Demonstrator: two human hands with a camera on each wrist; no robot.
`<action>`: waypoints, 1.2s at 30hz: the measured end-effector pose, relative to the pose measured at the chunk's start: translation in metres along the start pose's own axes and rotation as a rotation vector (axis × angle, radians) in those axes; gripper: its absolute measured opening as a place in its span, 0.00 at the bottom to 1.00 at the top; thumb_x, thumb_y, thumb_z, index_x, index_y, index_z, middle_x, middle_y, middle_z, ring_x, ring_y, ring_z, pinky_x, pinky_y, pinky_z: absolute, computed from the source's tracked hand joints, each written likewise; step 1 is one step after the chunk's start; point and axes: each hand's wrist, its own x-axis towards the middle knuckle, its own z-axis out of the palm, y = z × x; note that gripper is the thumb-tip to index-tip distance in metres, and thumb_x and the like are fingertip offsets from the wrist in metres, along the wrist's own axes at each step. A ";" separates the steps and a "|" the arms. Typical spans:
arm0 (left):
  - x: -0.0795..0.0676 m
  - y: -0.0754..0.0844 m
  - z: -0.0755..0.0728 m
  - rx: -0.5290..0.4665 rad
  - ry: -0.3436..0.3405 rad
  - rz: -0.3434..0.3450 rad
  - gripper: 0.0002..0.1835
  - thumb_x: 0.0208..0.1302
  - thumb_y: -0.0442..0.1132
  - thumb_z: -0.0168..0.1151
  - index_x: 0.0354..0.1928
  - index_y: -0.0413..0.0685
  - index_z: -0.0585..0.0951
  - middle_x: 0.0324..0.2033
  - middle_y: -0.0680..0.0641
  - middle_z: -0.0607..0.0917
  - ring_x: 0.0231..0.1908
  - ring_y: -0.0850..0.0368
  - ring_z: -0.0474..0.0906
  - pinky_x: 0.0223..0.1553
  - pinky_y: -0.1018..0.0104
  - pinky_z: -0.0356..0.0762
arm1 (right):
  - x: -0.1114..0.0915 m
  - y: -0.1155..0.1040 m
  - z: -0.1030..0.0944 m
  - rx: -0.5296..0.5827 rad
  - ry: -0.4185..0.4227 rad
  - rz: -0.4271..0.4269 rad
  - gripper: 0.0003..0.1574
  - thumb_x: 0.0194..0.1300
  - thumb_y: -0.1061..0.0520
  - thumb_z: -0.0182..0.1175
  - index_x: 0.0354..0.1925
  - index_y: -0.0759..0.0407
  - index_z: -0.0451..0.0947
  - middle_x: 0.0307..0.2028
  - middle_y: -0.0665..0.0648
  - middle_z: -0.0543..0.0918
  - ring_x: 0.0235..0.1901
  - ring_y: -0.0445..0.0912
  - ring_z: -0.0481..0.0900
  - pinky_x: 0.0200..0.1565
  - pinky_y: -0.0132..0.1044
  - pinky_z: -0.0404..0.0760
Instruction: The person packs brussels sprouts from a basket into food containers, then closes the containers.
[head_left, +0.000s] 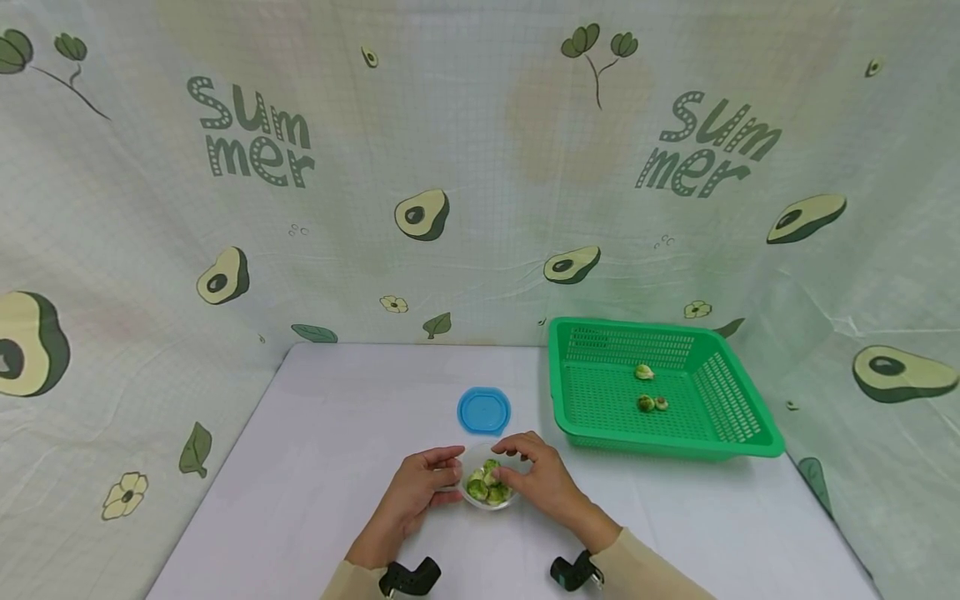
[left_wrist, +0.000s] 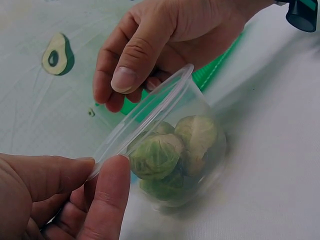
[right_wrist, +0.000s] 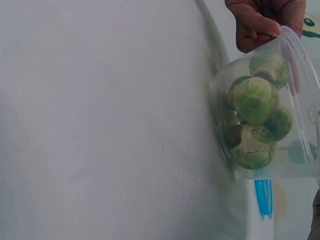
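A clear plastic container [left_wrist: 200,100] stands on the white tabletop, with several Brussels sprouts [left_wrist: 155,157] piled inside. My left hand [head_left: 427,483] is at its left side, pinching the rim between thumb and finger, as the left wrist view shows. Over the opposite part of the rim is my right hand [head_left: 543,479], its fingers loosely bent and no sprout visible in them. In the right wrist view the sprouts [right_wrist: 255,100] show through the container's wall, the left fingers at its top edge. Just behind the container lies a blue lid [head_left: 483,411].
A green perforated basket [head_left: 675,447] sits at the back right. Inside it are a pale sprout [head_left: 644,372] and a small pair of sprouts [head_left: 646,403]. A cloth printed with avocados [head_left: 422,215] hangs behind and beside the table.
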 end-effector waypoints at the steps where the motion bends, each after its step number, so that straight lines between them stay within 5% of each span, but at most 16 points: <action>1: 0.000 0.000 0.000 0.000 0.000 0.000 0.28 0.69 0.27 0.66 0.70 0.30 0.75 0.42 0.49 0.81 0.41 0.60 0.82 0.39 0.64 0.91 | 0.000 0.000 0.000 0.001 0.000 0.001 0.18 0.64 0.58 0.76 0.52 0.57 0.87 0.47 0.51 0.87 0.48 0.43 0.79 0.51 0.48 0.83; 10: 0.000 0.001 0.000 0.000 -0.006 -0.002 0.28 0.70 0.27 0.65 0.71 0.30 0.74 0.41 0.48 0.84 0.41 0.59 0.84 0.39 0.64 0.91 | 0.000 0.002 0.000 0.025 0.002 -0.010 0.18 0.64 0.58 0.75 0.52 0.58 0.87 0.47 0.57 0.87 0.48 0.45 0.79 0.51 0.51 0.82; 36: 0.000 0.002 0.002 0.004 -0.008 -0.001 0.28 0.70 0.25 0.63 0.71 0.30 0.74 0.39 0.51 0.83 0.40 0.59 0.84 0.38 0.66 0.91 | -0.002 0.006 0.000 0.086 0.031 0.020 0.21 0.66 0.56 0.75 0.56 0.57 0.85 0.50 0.53 0.87 0.50 0.43 0.79 0.52 0.40 0.81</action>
